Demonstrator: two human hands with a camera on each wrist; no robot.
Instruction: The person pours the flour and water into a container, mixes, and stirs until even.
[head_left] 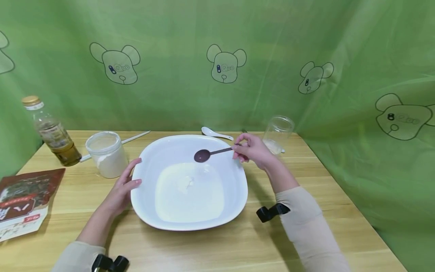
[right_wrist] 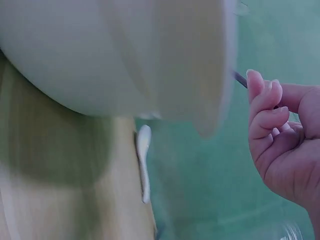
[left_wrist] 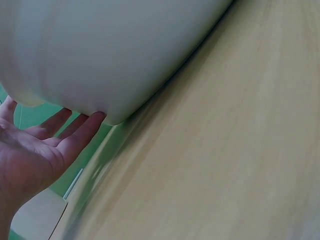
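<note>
A large white basin (head_left: 146,209) stands on the table with a pale off-white layer across its bottom and a small lump near the middle. My left hand (head_left: 120,190) holds its left rim, thumb over the edge; in the left wrist view the fingers (left_wrist: 82,135) rest against its outer wall. At the basin's right rim, my right hand (head_left: 249,149) pinches the handle end of a dark brown spoon (head_left: 202,155). The bowl of that spoon hangs over the basin's far right part. The right wrist view shows the fingers (right_wrist: 265,100) curled around the handle.
At left are a tub of white powder (head_left: 111,160), an oil bottle (head_left: 56,134), a white stick (head_left: 136,136) and a red-brown packet (head_left: 28,200). A white spoon (head_left: 217,134) lies behind the basin. A clear jar (head_left: 278,132) stands behind the right hand, near the green curtain (head_left: 170,94).
</note>
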